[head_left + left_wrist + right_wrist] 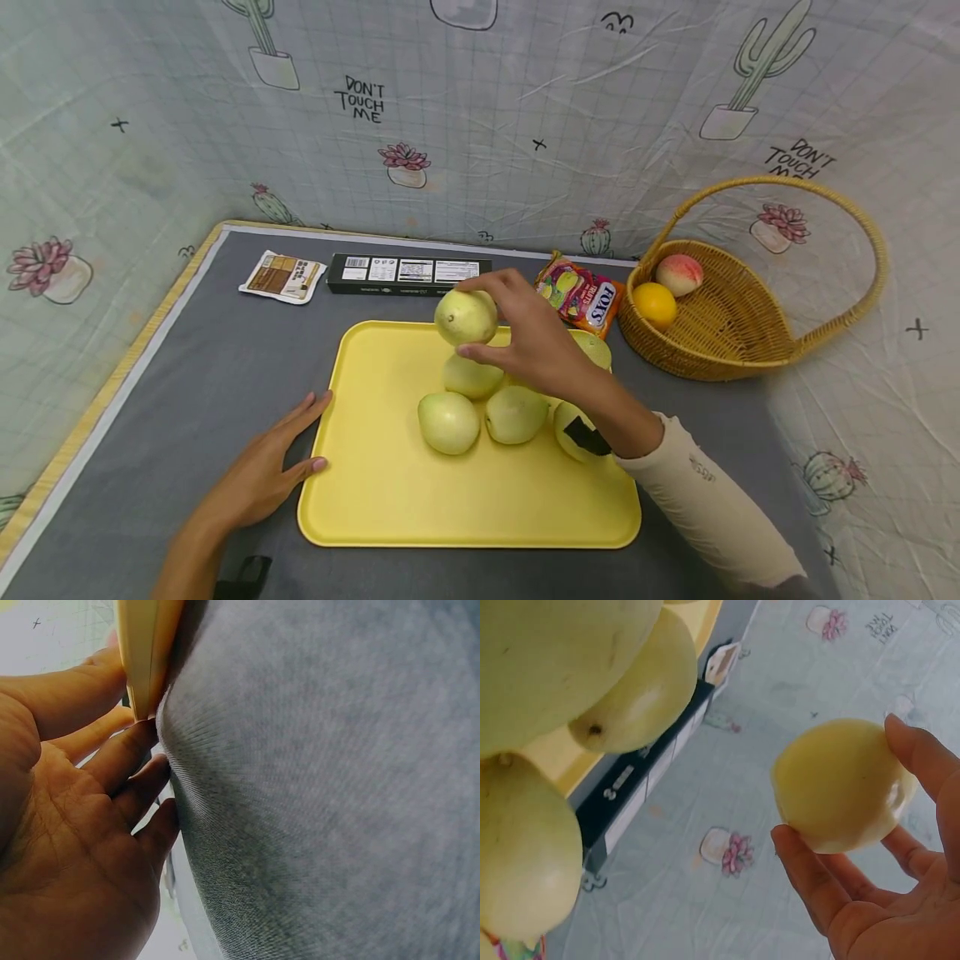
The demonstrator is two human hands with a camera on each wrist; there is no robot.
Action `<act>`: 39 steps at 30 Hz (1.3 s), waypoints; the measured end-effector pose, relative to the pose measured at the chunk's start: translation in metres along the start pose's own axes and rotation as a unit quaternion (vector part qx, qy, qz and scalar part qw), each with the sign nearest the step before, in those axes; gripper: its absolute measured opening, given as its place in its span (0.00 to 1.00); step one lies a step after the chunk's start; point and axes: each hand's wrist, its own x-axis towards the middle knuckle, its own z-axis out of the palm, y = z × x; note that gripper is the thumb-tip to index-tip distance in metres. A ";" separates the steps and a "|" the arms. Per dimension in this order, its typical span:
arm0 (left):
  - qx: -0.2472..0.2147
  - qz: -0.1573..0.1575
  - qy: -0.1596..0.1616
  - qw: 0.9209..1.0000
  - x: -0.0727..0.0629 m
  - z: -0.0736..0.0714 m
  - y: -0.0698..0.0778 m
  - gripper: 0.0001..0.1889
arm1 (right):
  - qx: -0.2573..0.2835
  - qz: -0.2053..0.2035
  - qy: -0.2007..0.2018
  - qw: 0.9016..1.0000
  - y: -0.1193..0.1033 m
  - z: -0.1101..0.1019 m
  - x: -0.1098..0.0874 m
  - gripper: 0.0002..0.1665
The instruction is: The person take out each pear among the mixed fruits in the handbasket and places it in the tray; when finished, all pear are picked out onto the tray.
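My right hand pinches a pale yellow-green round fruit between thumb and fingers, above the back of a yellow tray. In the right wrist view the fruit sits at the fingertips. Below that hand, several similar fruits lie on the tray, among them a front-left one and a middle one. A dark wrist strap overlaps the right-hand fruit. My left hand rests at the tray's left rim, its relaxed fingers touching the edge; the left wrist view shows the fingertips against the grey cloth.
A wicker basket on the right holds a peach and a yellow-orange fruit. Behind the tray lie a candy bag, a long dark box and a small brown-and-white packet. Patterned fabric walls enclose the table.
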 end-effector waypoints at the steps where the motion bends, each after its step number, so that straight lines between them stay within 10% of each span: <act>1: 0.000 0.001 0.001 1.000 0.000 0.000 0.000 0.48 | 0.001 -0.004 -0.005 1.000 -0.002 0.003 0.002 0.40; 39: -0.005 0.007 0.003 1.000 0.002 0.001 -0.002 0.48 | -0.014 -0.014 -0.157 0.987 -0.054 0.096 0.038 0.39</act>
